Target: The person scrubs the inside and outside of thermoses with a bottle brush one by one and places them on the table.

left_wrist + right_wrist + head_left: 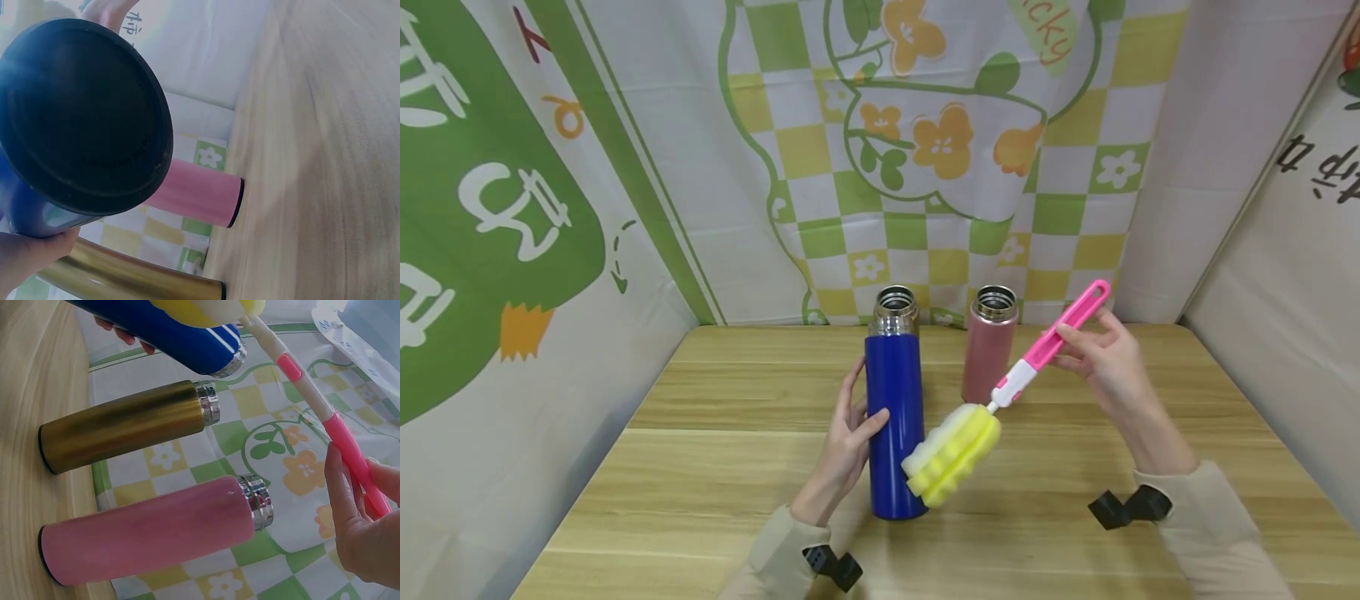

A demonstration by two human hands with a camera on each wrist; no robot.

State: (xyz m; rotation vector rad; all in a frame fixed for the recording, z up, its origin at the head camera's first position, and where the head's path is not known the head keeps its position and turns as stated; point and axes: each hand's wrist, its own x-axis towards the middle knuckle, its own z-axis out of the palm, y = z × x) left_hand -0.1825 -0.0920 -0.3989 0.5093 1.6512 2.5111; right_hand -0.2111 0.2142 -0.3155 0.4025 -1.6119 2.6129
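the left hand (842, 442) curls round a tall, glossy blue metal bottle (895, 417), held clear of the wooden table (662, 500); the right hand (1101, 358) pinches a pink-handled brush (1013, 383), its yellow-and-white sponge head (955, 454) overlapping the bottle (contact unclear). likely step: bringing the 2 together; next seems to call for raising the sponge head to the silvery neck (232, 361).

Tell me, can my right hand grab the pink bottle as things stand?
Probably not cleanly: the right hand is holding the sponge brush, so it would likely need freeing first. Otherwise, the pink bottle stands upright close by, seemingly within easy reach.
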